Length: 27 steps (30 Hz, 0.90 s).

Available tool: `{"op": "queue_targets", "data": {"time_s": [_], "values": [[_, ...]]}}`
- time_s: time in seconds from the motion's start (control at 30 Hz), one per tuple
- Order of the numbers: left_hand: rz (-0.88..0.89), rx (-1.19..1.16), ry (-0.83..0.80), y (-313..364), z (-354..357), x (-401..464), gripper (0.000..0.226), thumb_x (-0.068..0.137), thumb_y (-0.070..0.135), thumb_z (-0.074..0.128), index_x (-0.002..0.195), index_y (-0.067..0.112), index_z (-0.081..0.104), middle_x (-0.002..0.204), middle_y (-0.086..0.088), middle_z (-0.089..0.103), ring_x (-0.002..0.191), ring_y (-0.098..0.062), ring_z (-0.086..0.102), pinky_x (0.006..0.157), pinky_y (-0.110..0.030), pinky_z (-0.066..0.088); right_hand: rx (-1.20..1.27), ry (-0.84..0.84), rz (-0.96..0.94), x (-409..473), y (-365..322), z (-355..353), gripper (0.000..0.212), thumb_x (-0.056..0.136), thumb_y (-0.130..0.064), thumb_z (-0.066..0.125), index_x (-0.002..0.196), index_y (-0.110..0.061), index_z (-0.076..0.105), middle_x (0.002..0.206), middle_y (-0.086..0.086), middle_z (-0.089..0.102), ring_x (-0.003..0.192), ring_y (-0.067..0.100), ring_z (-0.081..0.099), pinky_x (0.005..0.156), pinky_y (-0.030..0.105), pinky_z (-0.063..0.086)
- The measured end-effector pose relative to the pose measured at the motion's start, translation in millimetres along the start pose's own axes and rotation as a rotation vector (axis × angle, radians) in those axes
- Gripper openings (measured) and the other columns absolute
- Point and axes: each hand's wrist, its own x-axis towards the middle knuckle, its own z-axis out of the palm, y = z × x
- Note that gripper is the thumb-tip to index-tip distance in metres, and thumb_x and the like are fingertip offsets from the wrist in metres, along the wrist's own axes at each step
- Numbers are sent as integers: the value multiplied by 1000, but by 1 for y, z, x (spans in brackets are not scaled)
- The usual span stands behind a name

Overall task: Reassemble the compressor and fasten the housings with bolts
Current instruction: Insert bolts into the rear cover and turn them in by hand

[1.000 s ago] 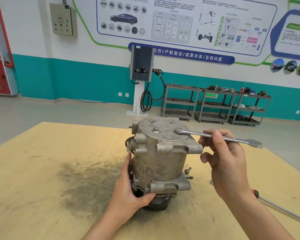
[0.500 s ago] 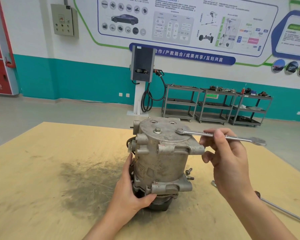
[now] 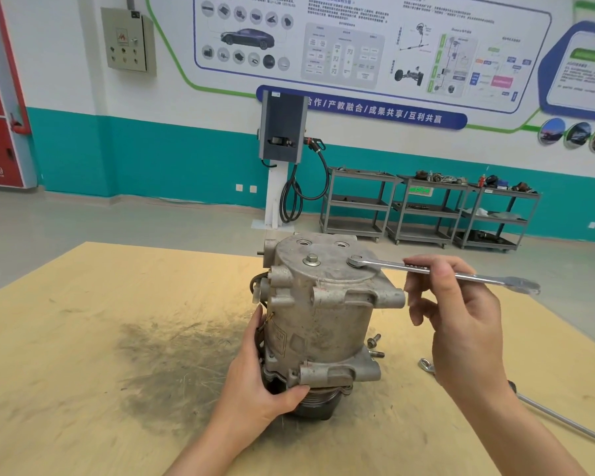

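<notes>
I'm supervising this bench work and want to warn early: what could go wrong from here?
The right hand holds the wrench lightly, so its ring end may slip off the bolt. The compressor stands upright, steadied only by the left hand, and could tip. Loose bolts beside its base could roll away.

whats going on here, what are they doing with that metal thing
A person is bolting a compressor back together on a wooden table. The left hand grips its lower housing to steady it upright. The right hand holds a wrench whose ring end sits on a bolt on the top face. Another bolt stands beside it on top, and two loose bolts lie on the table behind the compressor.
</notes>
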Motion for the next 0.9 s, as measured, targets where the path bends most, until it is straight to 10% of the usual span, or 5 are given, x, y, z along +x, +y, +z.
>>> {"op": "queue_targets", "data": {"time_s": [0.2, 0.4, 0.53, 0.9], "values": [[0, -5, -13, -1, 1, -1, 128, 53, 69, 80, 155, 37, 9, 143, 30, 45, 131, 7, 45, 106, -18, 38, 261, 32, 36, 45, -10, -4, 31, 100, -39, 42, 95, -19, 64, 80, 3, 69, 66, 14, 58, 52, 22, 47], [-21, -40, -14, -2, -1, -2, 122, 54, 63, 85, 149, 50, 10, 142, 33, 44, 132, 4, 46, 110, -30, 40, 137, -180, 318, 95, 27, 33, 30, 106, -28, 28, 96, -13, 53, 102, 9, 74, 99, 24, 70, 93, 35, 52], [-32, -84, -25, -4, -1, 0, 120, 55, 63, 88, 148, 52, 14, 147, 28, 41, 137, -1, 42, 113, -42, 39, 193, -272, 389, 87, 41, 46, 31, 106, -33, 22, 95, -16, 46, 97, 2, 76, 98, 12, 71, 72, 13, 51], [-100, -264, -58, -8, -13, 1, 131, 49, 50, 96, 147, 52, 10, 158, 20, 27, 145, -4, 31, 120, -45, 27, 205, -63, 349, 67, 39, 36, 31, 105, -37, 30, 98, -13, 47, 94, 5, 76, 93, 13, 72, 78, 25, 56]]}}
